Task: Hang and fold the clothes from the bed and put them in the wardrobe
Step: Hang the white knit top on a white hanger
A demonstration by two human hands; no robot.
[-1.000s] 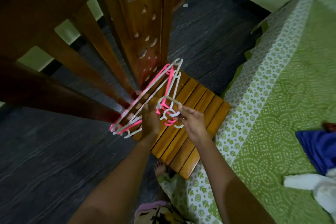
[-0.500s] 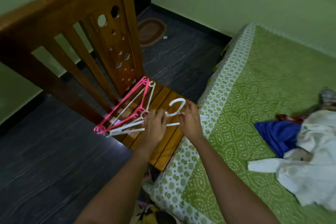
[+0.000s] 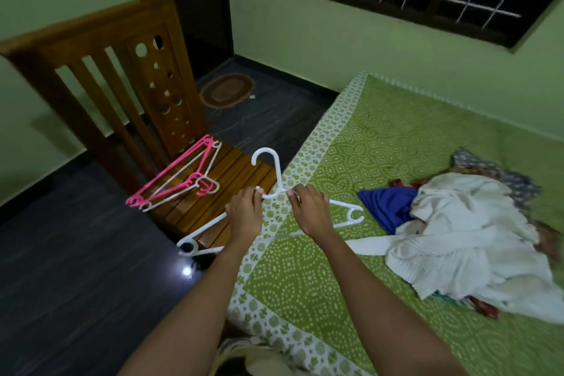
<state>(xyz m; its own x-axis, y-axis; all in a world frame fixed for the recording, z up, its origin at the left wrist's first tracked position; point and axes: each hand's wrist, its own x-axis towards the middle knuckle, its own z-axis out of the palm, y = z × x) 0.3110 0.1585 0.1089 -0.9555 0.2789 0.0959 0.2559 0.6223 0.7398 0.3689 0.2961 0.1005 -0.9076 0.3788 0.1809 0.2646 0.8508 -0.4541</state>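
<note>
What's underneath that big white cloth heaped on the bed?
A blue garment pokes out from under the white cloth at its left, and bits of red fabric at its near edge. Whatever else lies beneath is covered.

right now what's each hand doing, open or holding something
left hand: grips the white hanger beside its neck, on the chair side.
right hand: grips the same white hanger beside its neck, on the bed side.
</note>
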